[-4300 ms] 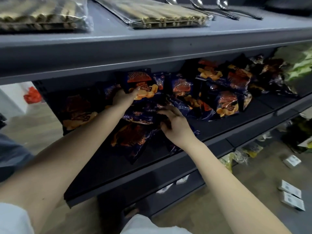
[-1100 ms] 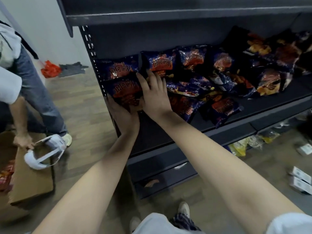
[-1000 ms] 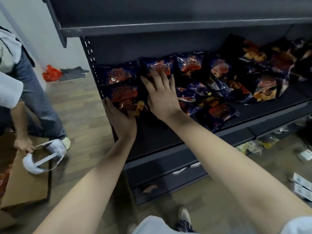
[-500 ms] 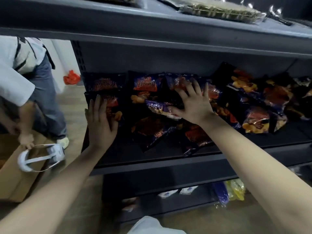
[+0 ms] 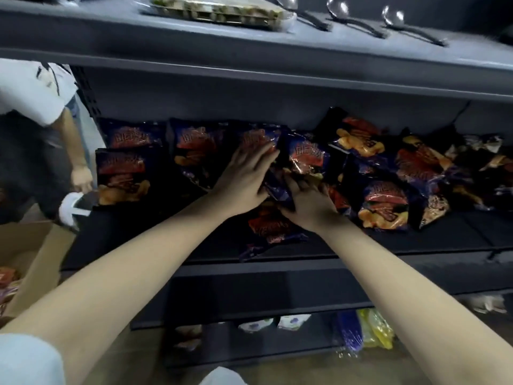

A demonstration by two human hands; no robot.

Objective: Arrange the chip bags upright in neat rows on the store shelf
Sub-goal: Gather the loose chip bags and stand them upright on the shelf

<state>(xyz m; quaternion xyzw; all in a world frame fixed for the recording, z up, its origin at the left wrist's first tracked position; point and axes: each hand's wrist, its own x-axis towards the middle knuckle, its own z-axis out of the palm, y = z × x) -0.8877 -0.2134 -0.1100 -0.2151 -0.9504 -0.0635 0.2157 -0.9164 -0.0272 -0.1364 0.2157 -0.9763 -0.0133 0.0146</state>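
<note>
Dark blue and orange chip bags fill the dark store shelf [image 5: 138, 232]. Three stand upright at its left: a front bag [image 5: 122, 173], one behind it [image 5: 127, 134] and one beside it [image 5: 194, 145]. My left hand [image 5: 244, 176] lies with straight fingers against a standing bag [image 5: 258, 140] in the middle. My right hand [image 5: 308, 201] is just to its right, fingers curled into a tilted bag [image 5: 302, 159] whose blue edge shows between the two hands. A flat bag [image 5: 272, 226] lies below my hands near the shelf front. A jumbled pile of bags [image 5: 383, 204] covers the right.
The upper shelf [image 5: 249, 51] carries a wrapped food tray [image 5: 222, 9] and spoons [image 5: 355, 20]. Another person [image 5: 33, 107] stands at the left beside a cardboard box [image 5: 27, 259]. The bottom shelf holds yellow and blue packets [image 5: 372, 329].
My left hand left the front left bag and moved right to the middle bags. My right hand, spread flat before, has curled into a bag beside it.
</note>
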